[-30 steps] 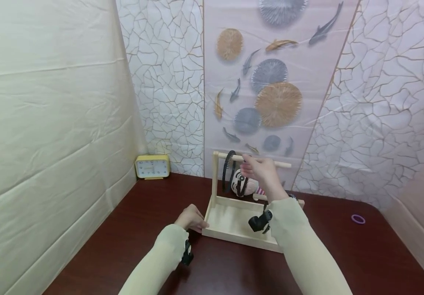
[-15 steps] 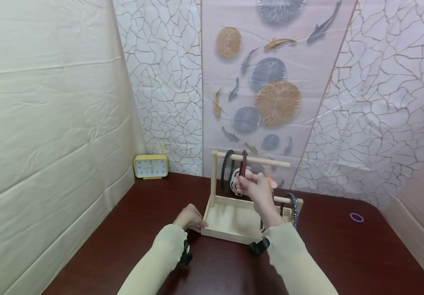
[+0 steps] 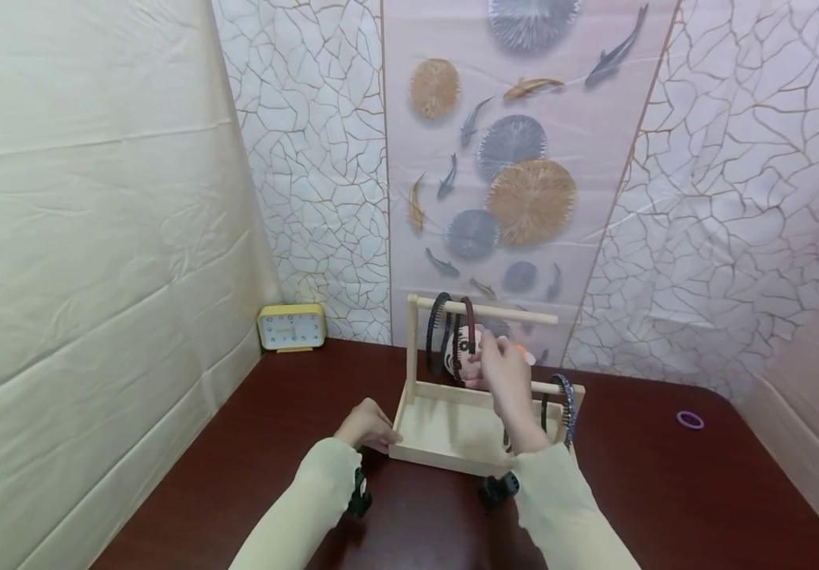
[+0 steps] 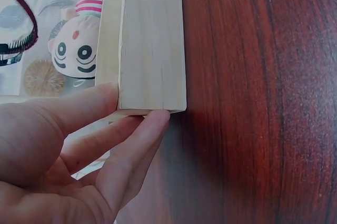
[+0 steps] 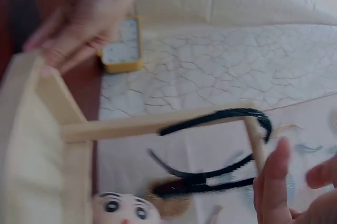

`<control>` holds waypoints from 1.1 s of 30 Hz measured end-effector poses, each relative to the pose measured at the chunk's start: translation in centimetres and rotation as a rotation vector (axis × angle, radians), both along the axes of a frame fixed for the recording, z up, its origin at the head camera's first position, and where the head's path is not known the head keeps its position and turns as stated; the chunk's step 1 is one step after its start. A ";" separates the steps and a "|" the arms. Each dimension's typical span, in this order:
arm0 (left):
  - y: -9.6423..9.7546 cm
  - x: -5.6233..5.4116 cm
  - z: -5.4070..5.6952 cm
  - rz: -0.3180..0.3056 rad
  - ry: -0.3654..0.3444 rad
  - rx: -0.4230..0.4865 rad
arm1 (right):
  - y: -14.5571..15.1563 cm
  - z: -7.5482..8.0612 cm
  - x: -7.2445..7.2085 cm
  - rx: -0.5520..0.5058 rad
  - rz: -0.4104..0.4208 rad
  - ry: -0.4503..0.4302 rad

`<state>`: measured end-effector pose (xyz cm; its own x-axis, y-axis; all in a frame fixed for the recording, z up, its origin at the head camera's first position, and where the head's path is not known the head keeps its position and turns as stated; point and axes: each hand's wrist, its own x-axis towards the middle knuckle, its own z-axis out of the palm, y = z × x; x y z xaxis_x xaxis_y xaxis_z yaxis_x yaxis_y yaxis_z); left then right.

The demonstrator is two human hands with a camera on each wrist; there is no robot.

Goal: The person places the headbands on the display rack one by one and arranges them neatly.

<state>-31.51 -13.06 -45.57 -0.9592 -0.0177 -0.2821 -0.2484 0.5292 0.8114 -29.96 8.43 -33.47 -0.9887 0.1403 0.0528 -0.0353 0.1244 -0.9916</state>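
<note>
My left hand [image 3: 368, 423] pinches the near left corner of a wooden rack [image 3: 445, 461], thumb over the top edge and fingertips against its outer face in the left wrist view. The rack has a shallow tray base, an upper rod and a lower rod. My right hand [image 3: 505, 372] is at the front of a dark red headband [image 3: 469, 317] that hangs over the upper rod. In the right wrist view its thumb and fingers stand apart with nothing between them. A black toothed headband [image 3: 434, 332] hangs to its left; a blue patterned headband [image 3: 569, 404] hangs on the lower rod.
Behind the rack lies a stuffed doll [image 4: 79, 50] with a white face and striped body. A yellow alarm clock [image 3: 291, 327] stands at the back left. A purple ring [image 3: 690, 420] lies on the dark table to the right.
My right hand has come down from the upper rod, first gripping the dark red headband, then loosening its fingers near the band's lower front. The left hand has stayed at the rack corner.
</note>
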 end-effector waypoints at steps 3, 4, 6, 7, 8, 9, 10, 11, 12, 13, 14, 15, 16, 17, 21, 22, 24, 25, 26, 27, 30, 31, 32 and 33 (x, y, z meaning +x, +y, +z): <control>0.1 0.0 0.1 0.006 0.003 0.007 | 0.2 1.4 -0.9 0.130 0.016 0.020; 0.1 0.0 0.1 0.009 0.005 0.010 | 0.3 1.8 -1.3 0.144 0.037 0.021; 0.2 -0.1 0.1 0.013 0.004 0.017 | 0.5 2.3 -2.1 0.173 0.075 0.012; 0.2 -0.1 0.1 0.011 0.004 0.018 | 0.6 2.4 -2.3 0.172 0.088 -0.005; 0.3 -0.1 0.1 0.009 0.003 0.021 | 0.7 2.4 -2.5 0.156 0.097 -0.019; 0.3 -0.1 0.1 0.007 0.001 0.023 | 0.8 2.4 -2.6 0.138 0.098 -0.027; 0.4 -0.1 0.1 0.005 -0.003 0.022 | 0.9 2.3 -2.7 0.129 0.096 -0.035; 0.4 -0.1 0.2 0.002 -0.005 0.020 | 0.9 2.2 -2.7 0.112 0.096 -0.041; 0.5 0.0 0.2 -0.002 -0.004 0.018 | 0.9 2.0 -2.6 0.089 0.094 -0.038; 0.5 0.0 0.2 -0.003 -0.004 0.016 | 0.8 1.7 -2.5 0.063 0.093 -0.031; 0.5 0.0 0.2 -0.002 -0.006 0.017 | 0.8 1.5 -2.4 0.044 0.094 -0.021; 0.5 0.0 0.2 -0.003 -0.005 0.014 | 0.8 1.2 -2.3 0.030 0.096 -0.009; 0.4 0.1 0.2 -0.004 -0.005 0.015 | 0.7 0.9 -2.2 0.016 0.097 -0.002; 0.4 0.1 0.2 -0.005 -0.003 0.018 | 0.6 0.6 -2.1 0.015 0.093 0.007; 0.3 0.0 0.1 -0.007 -0.001 0.027 | 0.2 -0.9 -1.4 0.052 0.087 0.031; 0.3 0.0 0.1 -0.004 -0.003 0.029 | 0.1 -1.3 -1.2 0.058 0.085 0.033; 0.3 0.0 0.1 -0.001 -0.002 0.022 | -0.1 -2.1 -0.7 0.084 0.087 0.036; 0.3 0.0 0.0 0.002 -0.003 0.019 | -0.1 -2.5 -0.6 0.108 0.083 0.039; 0.3 0.0 0.0 0.003 -0.004 0.015 | -0.2 -2.9 -0.3 0.152 0.076 0.039; 0.3 0.0 0.0 0.004 -0.006 0.012 | -0.2 -3.2 -0.1 0.202 0.068 0.044; 0.3 0.0 0.0 0.003 -0.012 0.013 | -0.1 -3.9 0.4 0.373 0.037 0.048; 0.2 0.1 0.0 0.000 -0.009 0.012 | -0.1 -4.1 0.5 0.419 0.028 0.047; 0.2 0.1 0.0 -0.002 -0.009 0.013 | 0.0 -4.2 0.5 0.466 0.017 0.045; 0.2 0.1 0.0 -0.002 -0.009 0.015 | 0.0 -4.4 0.5 0.494 0.010 0.045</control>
